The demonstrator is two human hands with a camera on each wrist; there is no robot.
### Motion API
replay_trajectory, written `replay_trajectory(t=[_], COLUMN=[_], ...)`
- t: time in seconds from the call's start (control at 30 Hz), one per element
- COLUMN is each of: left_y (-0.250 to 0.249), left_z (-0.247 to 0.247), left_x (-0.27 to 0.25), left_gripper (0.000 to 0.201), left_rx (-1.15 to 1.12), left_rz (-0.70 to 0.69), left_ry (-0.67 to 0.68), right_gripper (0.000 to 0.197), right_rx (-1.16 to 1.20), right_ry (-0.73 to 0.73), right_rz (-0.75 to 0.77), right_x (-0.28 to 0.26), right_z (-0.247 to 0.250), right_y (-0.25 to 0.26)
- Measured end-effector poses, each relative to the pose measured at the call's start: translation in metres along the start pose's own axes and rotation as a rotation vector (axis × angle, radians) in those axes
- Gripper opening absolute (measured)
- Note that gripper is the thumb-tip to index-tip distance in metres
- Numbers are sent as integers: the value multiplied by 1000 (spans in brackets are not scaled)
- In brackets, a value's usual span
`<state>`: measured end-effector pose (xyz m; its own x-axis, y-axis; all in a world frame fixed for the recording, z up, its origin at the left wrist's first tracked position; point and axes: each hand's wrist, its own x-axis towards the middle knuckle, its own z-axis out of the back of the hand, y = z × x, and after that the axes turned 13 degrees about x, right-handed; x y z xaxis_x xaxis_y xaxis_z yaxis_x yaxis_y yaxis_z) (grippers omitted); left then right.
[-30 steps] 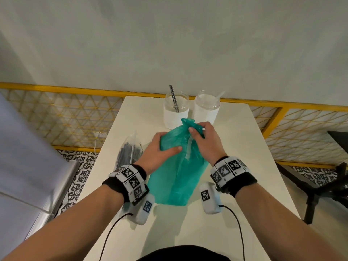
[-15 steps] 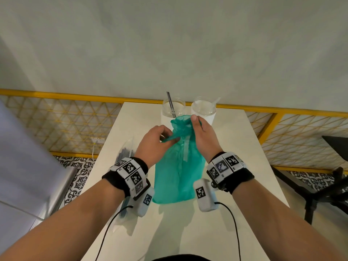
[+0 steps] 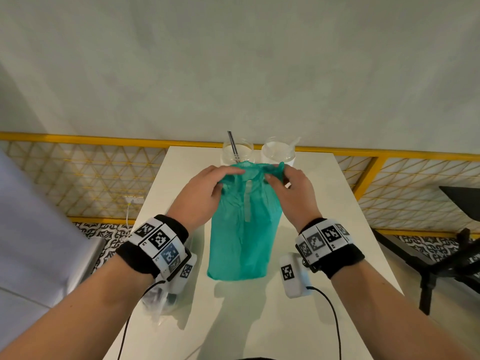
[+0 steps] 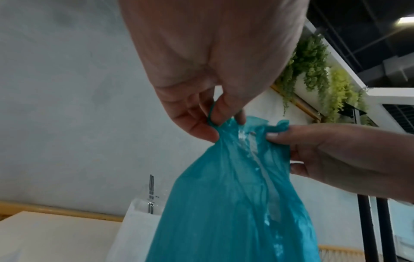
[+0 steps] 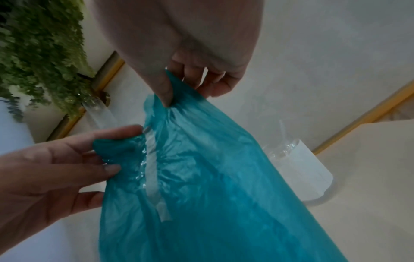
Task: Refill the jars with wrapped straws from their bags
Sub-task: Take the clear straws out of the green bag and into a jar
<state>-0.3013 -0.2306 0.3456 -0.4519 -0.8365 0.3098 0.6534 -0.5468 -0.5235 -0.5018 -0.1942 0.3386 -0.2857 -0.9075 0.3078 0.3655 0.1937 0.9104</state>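
The left hand (image 3: 205,189) pinches the left edge of the teal bag's (image 3: 241,237) mouth; the right hand (image 3: 291,190) pinches its right edge. The bag stands upright on the bench (image 3: 324,203) between them, jars (image 3: 237,152) just beyond.

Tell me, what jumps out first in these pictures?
A teal plastic bag stands mid-table, its top pinched by the left hand and the right hand. Behind it, at the table's far edge, stand two clear jars, nearly empty.
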Motion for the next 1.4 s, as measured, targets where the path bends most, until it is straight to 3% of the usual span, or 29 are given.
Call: replay_trajectory(t=[0.1, 0.17, 0.33, 0.43, 0.57, 0.73, 0.83, 0.93, 1.03, 1.1, 1.2, 1.27, 1.4], left_y=[-1, -5, -9, -6, -5, -5, -5, -10, -16, -21, -19, -11, -1], left_z=[4, 6, 10, 11, 12, 13, 12, 8, 6, 5, 3, 2, -4], left_x=[2, 2, 8, 8, 8, 4, 3, 4, 6, 4, -5, -11, -11], left_gripper=[41, 28, 14, 25, 38, 46, 47, 30, 39, 29, 18, 38, 67], left_rx=[-8, -125, -247, -215, -192, -27, -28, 12, 304, 467, 532, 535, 430], left_rz=[39, 110, 267, 238, 198, 75, 72, 137, 203, 187, 146, 154, 261], left_ry=[-48, -78, -178, -191, -180, -36, 25, 69, 8, -9, 136, 234, 425], right_gripper=[40, 46, 34, 21, 23, 35, 30, 38, 37, 26, 34, 53, 60], right_rx=[38, 25, 112, 116, 41, -68, -203, -266, -237, -233, -371, -420, -254], right_ry=[30, 68, 61, 96, 118, 98, 137, 209, 257, 242, 283, 310, 370], right_rz=[44, 55, -38, -83, -95, -73, -69, -64, -72, -122, -171, -227, -351], right_x=[-4, -6, -6, -8, -7, -2, 0, -1, -5, -6, -6, -5, -6], right_z=[3, 3, -6, -7, -8, -11, -12, -15, -19, -18, -12, -6, -1], right_y=[8, 13, 18, 24, 23, 17, 16, 16, 19, 19, 13, 5, -3])
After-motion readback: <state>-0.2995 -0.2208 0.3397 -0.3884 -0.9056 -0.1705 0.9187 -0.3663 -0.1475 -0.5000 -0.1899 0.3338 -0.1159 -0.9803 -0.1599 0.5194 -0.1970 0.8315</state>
